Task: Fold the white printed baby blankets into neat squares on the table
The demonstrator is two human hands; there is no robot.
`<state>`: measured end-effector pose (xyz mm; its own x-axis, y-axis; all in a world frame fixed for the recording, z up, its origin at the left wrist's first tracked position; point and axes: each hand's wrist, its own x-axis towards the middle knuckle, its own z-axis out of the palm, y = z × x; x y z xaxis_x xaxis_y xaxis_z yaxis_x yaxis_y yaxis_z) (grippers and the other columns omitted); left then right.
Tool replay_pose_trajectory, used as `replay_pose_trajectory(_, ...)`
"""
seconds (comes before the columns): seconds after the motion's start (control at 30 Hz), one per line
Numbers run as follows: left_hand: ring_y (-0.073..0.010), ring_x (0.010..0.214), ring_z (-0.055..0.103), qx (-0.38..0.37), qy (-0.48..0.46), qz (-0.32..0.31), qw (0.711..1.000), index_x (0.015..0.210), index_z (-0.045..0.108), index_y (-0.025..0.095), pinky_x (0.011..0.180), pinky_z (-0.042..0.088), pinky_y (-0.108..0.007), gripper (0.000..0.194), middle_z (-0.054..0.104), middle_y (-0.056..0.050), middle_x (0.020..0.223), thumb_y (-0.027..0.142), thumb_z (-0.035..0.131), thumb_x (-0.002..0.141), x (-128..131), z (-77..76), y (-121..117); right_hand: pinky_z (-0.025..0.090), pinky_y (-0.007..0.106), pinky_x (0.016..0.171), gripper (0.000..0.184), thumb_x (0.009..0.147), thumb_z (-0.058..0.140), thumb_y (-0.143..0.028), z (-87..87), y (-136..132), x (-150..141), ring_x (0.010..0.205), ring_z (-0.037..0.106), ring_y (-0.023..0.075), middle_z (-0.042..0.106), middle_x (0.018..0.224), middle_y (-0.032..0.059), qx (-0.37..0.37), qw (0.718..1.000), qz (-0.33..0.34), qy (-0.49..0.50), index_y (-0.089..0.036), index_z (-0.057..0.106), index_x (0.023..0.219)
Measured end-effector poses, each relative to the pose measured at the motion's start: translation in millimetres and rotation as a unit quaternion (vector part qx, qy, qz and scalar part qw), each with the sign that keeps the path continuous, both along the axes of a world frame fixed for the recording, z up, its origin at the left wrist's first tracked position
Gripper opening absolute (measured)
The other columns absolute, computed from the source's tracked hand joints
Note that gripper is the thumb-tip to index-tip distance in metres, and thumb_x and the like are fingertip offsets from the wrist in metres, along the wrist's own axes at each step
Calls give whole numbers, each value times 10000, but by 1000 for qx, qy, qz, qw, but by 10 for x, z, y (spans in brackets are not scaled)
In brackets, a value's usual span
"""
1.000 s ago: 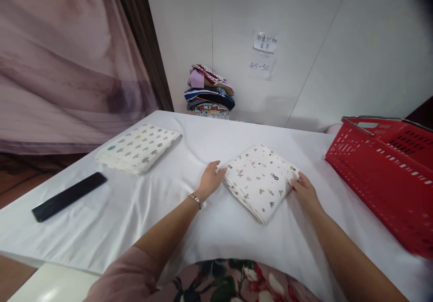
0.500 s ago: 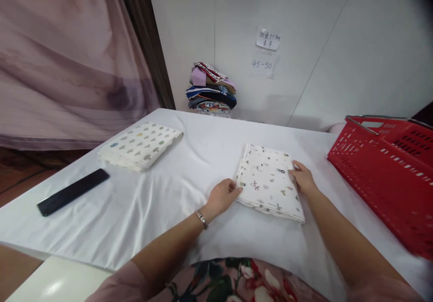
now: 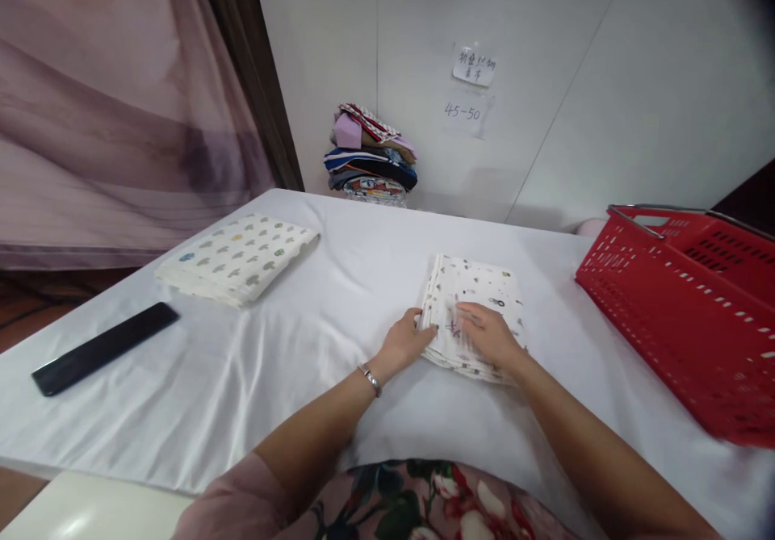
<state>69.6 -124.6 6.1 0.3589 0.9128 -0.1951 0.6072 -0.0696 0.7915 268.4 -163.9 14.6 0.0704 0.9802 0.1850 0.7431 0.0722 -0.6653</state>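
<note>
Loose half-curl from the left hand (image 3: 400, 346) at the left edge of the patterned folded cloth (image 3: 484, 278), thumb over the near corner, fingers by the side; can't tell if properly pinched or just steadied. Right hand (image 3: 492, 336) open and slightly blurred, fingers spread over the top layer, closed on nothing; can't tell how firmly pressed. Lying flat on the white tablecloth (image 3: 357, 322), between another folded cloth (image 3: 242, 256) well off to the left and a red basket (image 3: 666, 314) to the right. Probably light, soft and floppy, not fragile at all, but layers likely to slide or fan out if grabbed by one corner. Best hold imo: both side edges, thumbs on top, fingers under the whole stack, with no hard squeezing.
</note>
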Motion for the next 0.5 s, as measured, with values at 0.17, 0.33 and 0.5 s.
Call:
replay_pose_trajectory(0.17, -218, 872, 618, 150, 76, -8, 986, 1239, 460, 210, 738, 453, -304, 449, 644, -62, 973, 389, 505, 830, -50, -35, -70, 466, 299, 831, 309, 832, 417, -214, 107, 509, -96, 921, 624, 189, 699, 994, 18, 2, 997, 18, -78, -224, 693, 970)
replay_pose_trajectory(0.33, -202, 1023, 543, 277, 0, -44, 960, 1137, 503, 216, 859, 450, -316, 303, 565, -60, 1101, 298, 506, 846, -63, -162, -74, 419, 265, 828, 353, 827, 420, -142, 154, 918, -100, 981, 591, 193, 674, 1057, 35, -39, 971, 53, -229, -223, 659, 1072)
replay_pose_trajectory(0.5, -171, 894, 548, 270, -37, -60, 960, 989, 535, 217, 766, 461, -294, 172, 547, -36, 1006, 285, 536, 831, -62, -188, -43, 395, 245, 797, 323, 830, 443, -138, 204, 1078, -75, 985, 581, 187, 666, 1072, 39, -91, 934, 134, -319, -229, 646, 1063)
